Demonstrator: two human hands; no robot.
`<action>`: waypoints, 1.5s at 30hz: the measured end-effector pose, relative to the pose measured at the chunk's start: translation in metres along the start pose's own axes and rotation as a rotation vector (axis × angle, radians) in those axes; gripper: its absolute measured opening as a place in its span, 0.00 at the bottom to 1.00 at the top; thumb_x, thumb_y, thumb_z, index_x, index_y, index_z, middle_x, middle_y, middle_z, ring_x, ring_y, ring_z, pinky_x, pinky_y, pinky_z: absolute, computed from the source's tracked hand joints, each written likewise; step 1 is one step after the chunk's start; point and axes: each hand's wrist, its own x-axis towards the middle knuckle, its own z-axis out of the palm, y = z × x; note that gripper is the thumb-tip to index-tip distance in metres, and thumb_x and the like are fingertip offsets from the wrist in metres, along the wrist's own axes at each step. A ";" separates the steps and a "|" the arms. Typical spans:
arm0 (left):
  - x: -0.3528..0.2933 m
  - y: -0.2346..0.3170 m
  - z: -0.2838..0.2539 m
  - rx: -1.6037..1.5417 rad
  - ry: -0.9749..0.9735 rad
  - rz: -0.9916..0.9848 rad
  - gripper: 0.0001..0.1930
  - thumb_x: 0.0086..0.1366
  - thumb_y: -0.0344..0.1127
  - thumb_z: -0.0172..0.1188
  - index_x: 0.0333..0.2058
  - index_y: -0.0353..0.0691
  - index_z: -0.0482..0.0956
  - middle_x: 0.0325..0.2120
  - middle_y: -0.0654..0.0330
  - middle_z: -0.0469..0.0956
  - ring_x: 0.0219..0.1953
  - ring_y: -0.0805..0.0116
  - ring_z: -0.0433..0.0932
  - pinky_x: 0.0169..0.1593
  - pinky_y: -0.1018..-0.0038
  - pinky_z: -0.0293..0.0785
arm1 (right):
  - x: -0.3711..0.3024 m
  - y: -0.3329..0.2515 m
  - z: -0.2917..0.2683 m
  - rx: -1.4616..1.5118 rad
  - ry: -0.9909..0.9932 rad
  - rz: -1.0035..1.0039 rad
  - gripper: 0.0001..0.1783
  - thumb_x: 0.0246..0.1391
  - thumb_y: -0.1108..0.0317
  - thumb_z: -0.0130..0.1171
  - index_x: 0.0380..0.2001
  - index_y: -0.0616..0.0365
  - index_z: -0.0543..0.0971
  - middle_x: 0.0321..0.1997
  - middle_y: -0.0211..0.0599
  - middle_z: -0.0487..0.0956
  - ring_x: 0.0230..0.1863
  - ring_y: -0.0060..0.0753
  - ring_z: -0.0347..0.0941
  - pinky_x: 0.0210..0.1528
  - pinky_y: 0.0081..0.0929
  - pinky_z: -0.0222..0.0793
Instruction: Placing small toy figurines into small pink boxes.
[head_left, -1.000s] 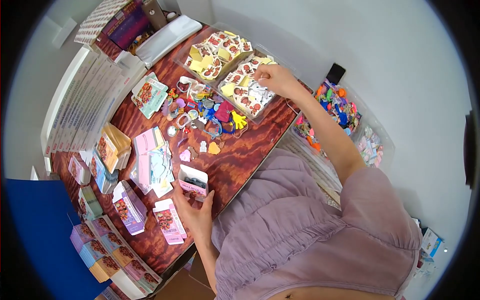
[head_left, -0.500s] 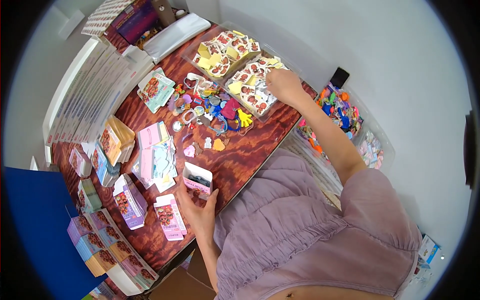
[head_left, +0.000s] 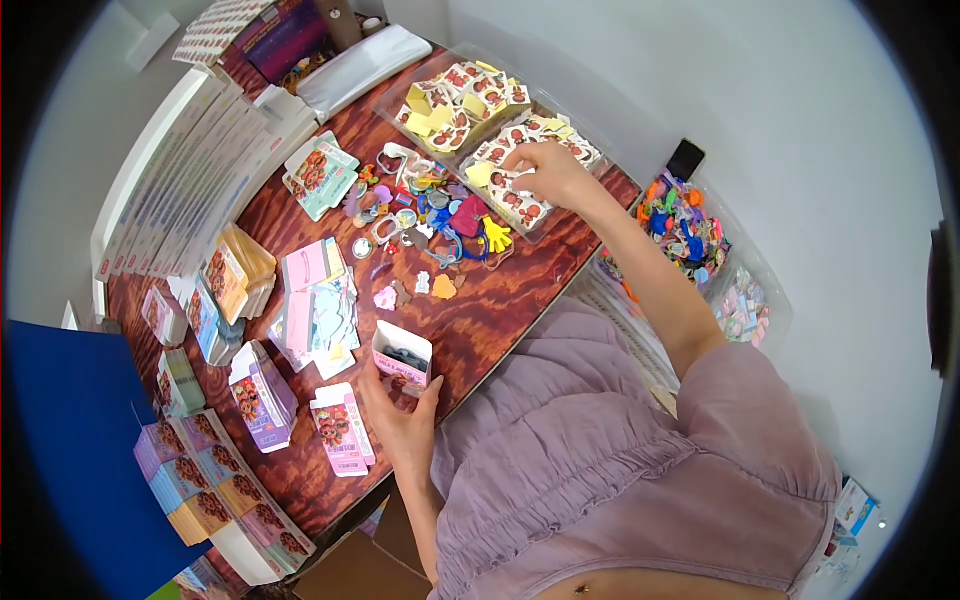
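My left hand (head_left: 405, 425) grips a small pink-and-white carton (head_left: 402, 358) from below at the table's near edge. The carton's top is open, and a dark grey item lies inside it. Over the nearer half of a clear two-part bin (head_left: 590, 150), my right hand (head_left: 550, 175) has its thumb and fingers curled down among small printed picture cards (head_left: 520, 208). Whatever lies between those fingertips is too small to make out. A flat pink carton (head_left: 341, 430) lies just left of my left hand.
Small toys and trinkets (head_left: 440, 215) are heaped at mid-table, by loose paper sheets (head_left: 322, 305). Stacks of flattened cartons (head_left: 262, 395) and a long row of white boxes (head_left: 180, 180) line the left. Right of the table stands a bin of colourful toys (head_left: 685, 235).
My right hand has shifted left within the card bin, and its fingers now show. My left hand still holds the pink carton in nearly the same place.
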 end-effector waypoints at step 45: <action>-0.009 -0.021 -0.008 0.184 0.263 0.080 0.38 0.48 0.29 0.74 0.56 0.32 0.64 0.48 0.46 0.69 0.50 0.48 0.71 0.52 0.60 0.70 | -0.096 -0.161 0.142 -0.180 -0.431 -0.656 0.12 0.48 0.74 0.59 0.39 0.59 0.76 0.38 0.43 0.78 0.40 0.47 0.77 0.41 0.39 0.72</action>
